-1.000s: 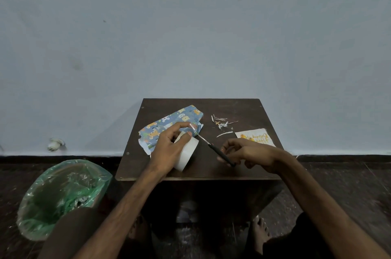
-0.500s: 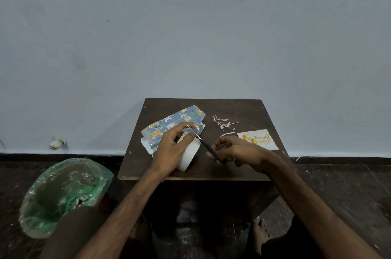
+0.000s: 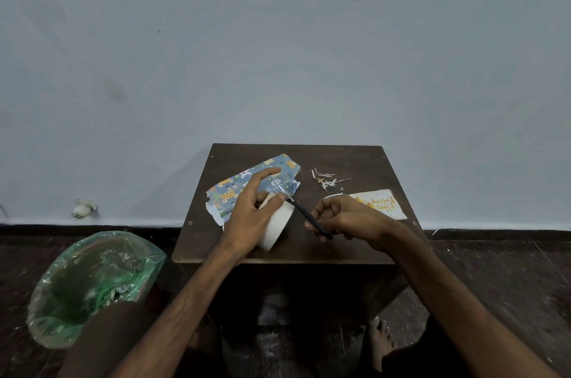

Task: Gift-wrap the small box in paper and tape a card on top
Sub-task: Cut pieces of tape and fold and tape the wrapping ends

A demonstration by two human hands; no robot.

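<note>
On the small dark table point(image 3: 355, 158) lies the box wrapped in blue cartoon-print paper point(image 3: 247, 183), toward the back left. In front of it my left hand point(image 3: 250, 214) grips a white roll of clear tape point(image 3: 276, 227) standing on edge, with a short strip of tape pulled up past the thumb. My right hand point(image 3: 343, 218) grips black scissors point(image 3: 309, 218), whose tips touch the tape strip by my left thumb. A white greeting card point(image 3: 381, 204) with gold lettering lies at the right, partly hidden behind my right hand.
Thin paper scraps point(image 3: 327, 180) lie on the table behind the card. A bin lined with a green plastic bag point(image 3: 92, 282) stands on the floor at the left. A grey wall rises right behind the table. My bare feet are under the table.
My right hand has brought the scissors left and up, so the tips now reach the tape strip. My left index finger has lifted off the roll and stretched out over the wrapped box.
</note>
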